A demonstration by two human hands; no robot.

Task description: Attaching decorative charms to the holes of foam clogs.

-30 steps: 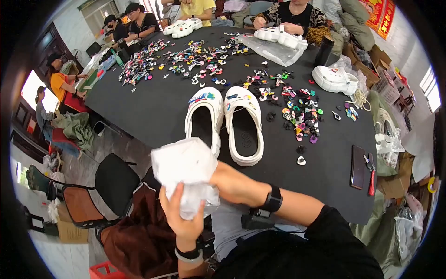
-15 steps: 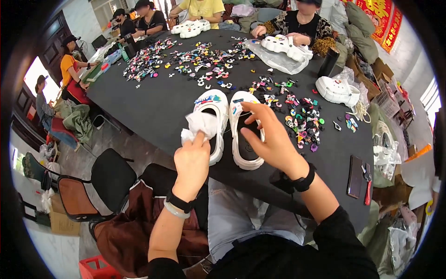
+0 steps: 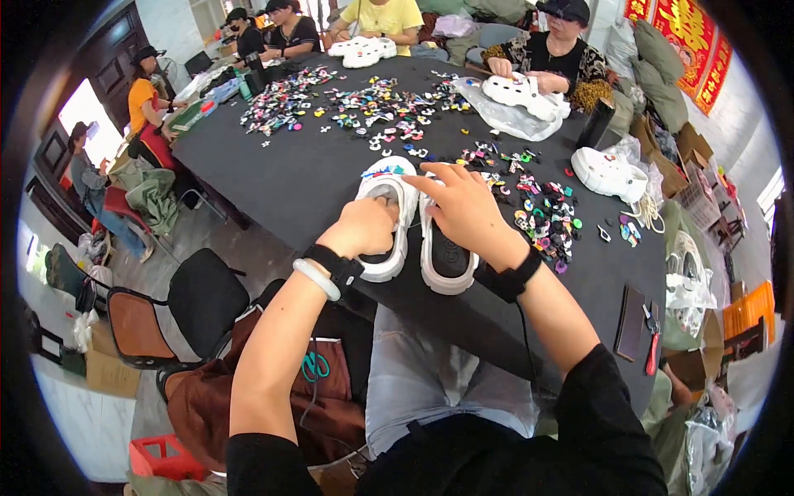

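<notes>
Two white clogs stand side by side before me, heels toward me. The left clog [image 3: 400,256] has colourful charms on its toe. My left hand [image 3: 362,227] reaches into its opening, fingertips hidden inside, so I cannot tell what they hold. White crumpled paper does not show clearly now. Over the front of the right clog [image 3: 448,283] lies my right hand [image 3: 465,208], fingers stretched out and apart, covering most of its toe. I see nothing held in it. Loose charms [image 3: 547,217] in many colours lie just beyond, to the right.
More charms [image 3: 285,97] spread across the far side of the black table [image 3: 273,186]. Another white clog [image 3: 609,175] stands at the right, near a dark bottle [image 3: 595,124]. A phone [image 3: 631,322] and keys [image 3: 652,339] lie nearby. Several people work around the table; chairs [image 3: 207,302] stand left.
My left hand has moved forward into the left clog, and the crumpled white paper it pressed has gone from clear sight. My right hand has shifted slightly left over the right clog's toe.
</notes>
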